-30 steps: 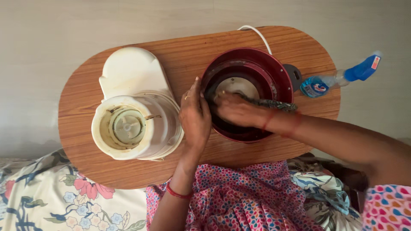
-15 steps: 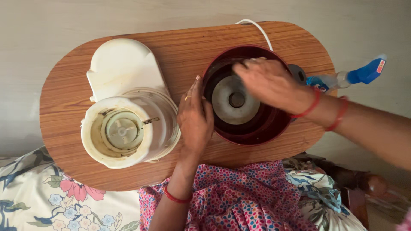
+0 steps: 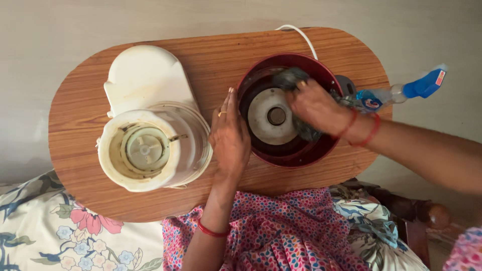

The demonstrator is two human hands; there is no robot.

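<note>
A dark red round cooker pot (image 3: pixel 281 156) stands on the wooden table (image 3: pixel 216 55), with a pale metal disc (image 3: pixel 271 116) at its bottom. My left hand (image 3: pixel 229 136) lies flat against the pot's left outer wall, fingers together. My right hand (image 3: pixel 317 106) is inside the pot at its right side, pressing a dark grey cloth (image 3: pixel 290 78) against the inner wall.
A cream-white mixer grinder base (image 3: pixel 150 125) fills the table's left half. A blue spray bottle (image 3: pixel 401 90) lies at the table's right end, beside a dark knob (image 3: pixel 346 83). A white cord (image 3: pixel 301 36) runs off the far edge. Floral bedding (image 3: pixel 60 236) lies below.
My right hand swept from the pot's near side round to the far rim, then settled at the right inner wall with the cloth. My left hand stayed put on the pot.
</note>
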